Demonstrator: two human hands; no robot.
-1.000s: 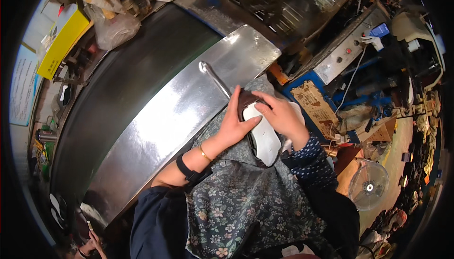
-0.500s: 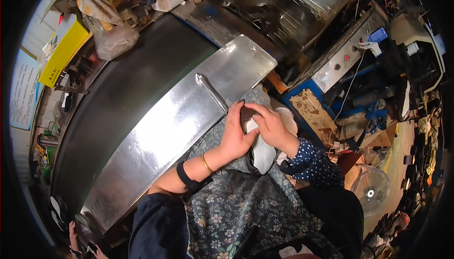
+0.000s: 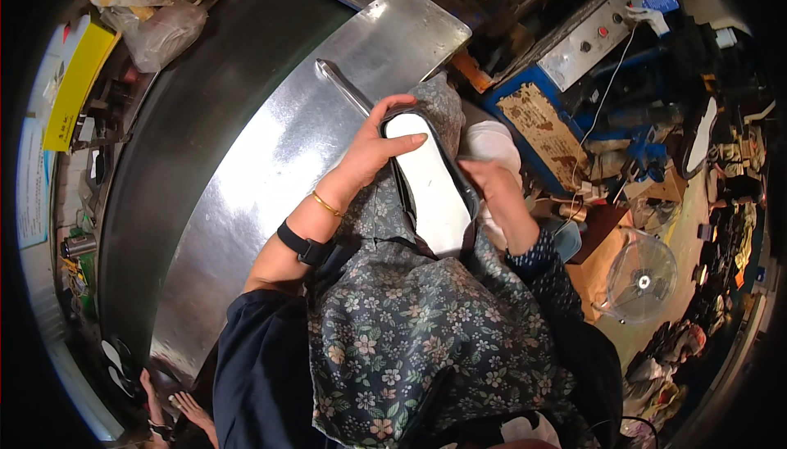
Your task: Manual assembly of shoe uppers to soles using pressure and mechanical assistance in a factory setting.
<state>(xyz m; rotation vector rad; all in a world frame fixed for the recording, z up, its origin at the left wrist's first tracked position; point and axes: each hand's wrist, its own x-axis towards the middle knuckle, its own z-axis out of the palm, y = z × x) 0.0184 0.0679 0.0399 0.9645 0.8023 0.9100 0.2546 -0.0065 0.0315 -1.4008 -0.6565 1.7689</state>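
A dark shoe upper with a white insole board (image 3: 430,183) lies sole side up over my lap, its far end raised toward the metal table. My left hand (image 3: 373,142) is closed round the far end, thumb lying across the white board and fingers over the dark rim. My right hand (image 3: 500,195) is at the shoe's right side, fingertips against the dark edge; some of its fingers are hidden. Beneath the shoe spreads a floral apron (image 3: 385,310). A rounded white thing (image 3: 492,150) sits just beyond my right hand.
Left of me runs a shiny metal shelf (image 3: 246,195) with a metal bar (image 3: 344,88) on it, alongside a dark conveyor belt (image 3: 188,105). Another person's hands (image 3: 193,408) show at lower left, near dark shoes (image 3: 115,363). Right stand a control panel (image 3: 586,43) and a fan (image 3: 643,281).
The shoe has turned so its white underside faces up more fully. My right hand has come off its far end and slid down to the right side; my left hand keeps hold.
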